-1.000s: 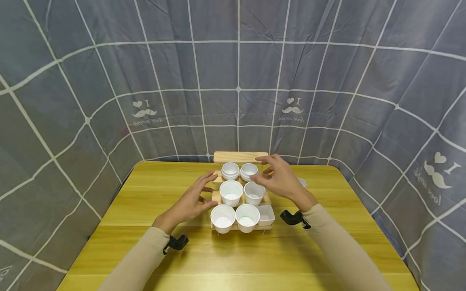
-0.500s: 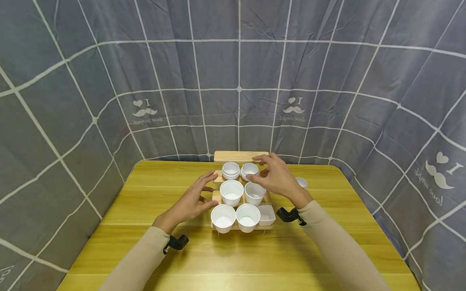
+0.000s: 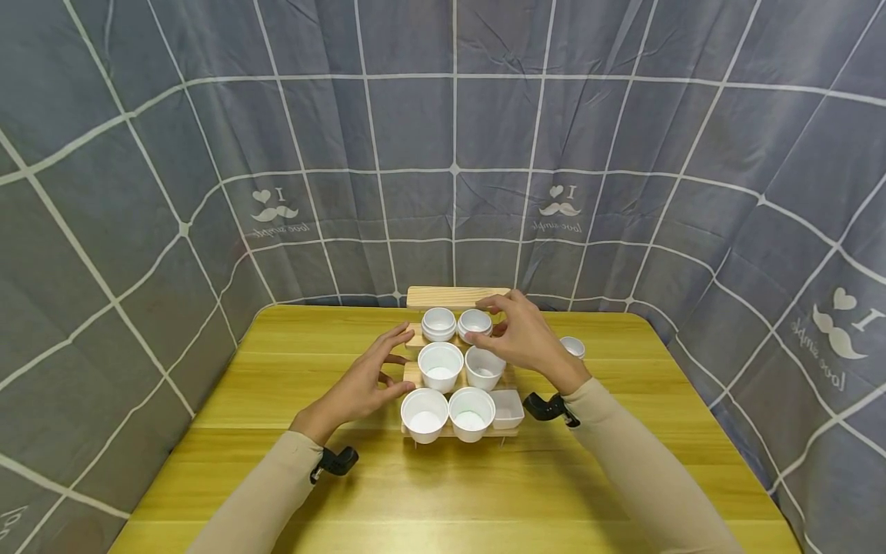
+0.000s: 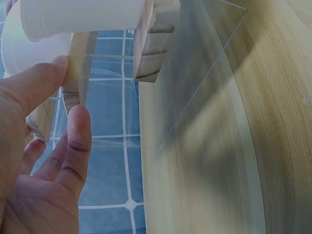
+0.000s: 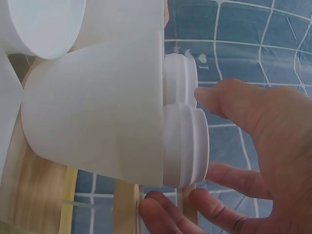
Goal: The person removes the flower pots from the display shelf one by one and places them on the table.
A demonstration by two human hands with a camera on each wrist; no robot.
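A tiered wooden stand (image 3: 457,298) bears white cups on its steps. At its left side, my left hand (image 3: 356,388) grips the board ends, thumb on the middle board (image 4: 73,80). My right hand (image 3: 529,335) reaches over from the right and pinches a small white cup (image 3: 474,320) on the upper step; in the right wrist view its thumb and fingers lie around the small cup (image 5: 185,146). Another small cup (image 3: 439,321) stands beside it. Below are two larger cups (image 3: 440,367) on the middle step and two more (image 3: 424,415) in front.
A translucent square container (image 3: 507,408) sits at the right of the front step. A small white cup (image 3: 572,346) stands on the wooden table (image 3: 304,338), right of the right hand. A grey grid curtain (image 3: 415,131) surrounds the table's back and sides.
My right hand has moved slightly left, its thumb and fingers closing in around the small upper cup. The left hand stays in place on the stand.
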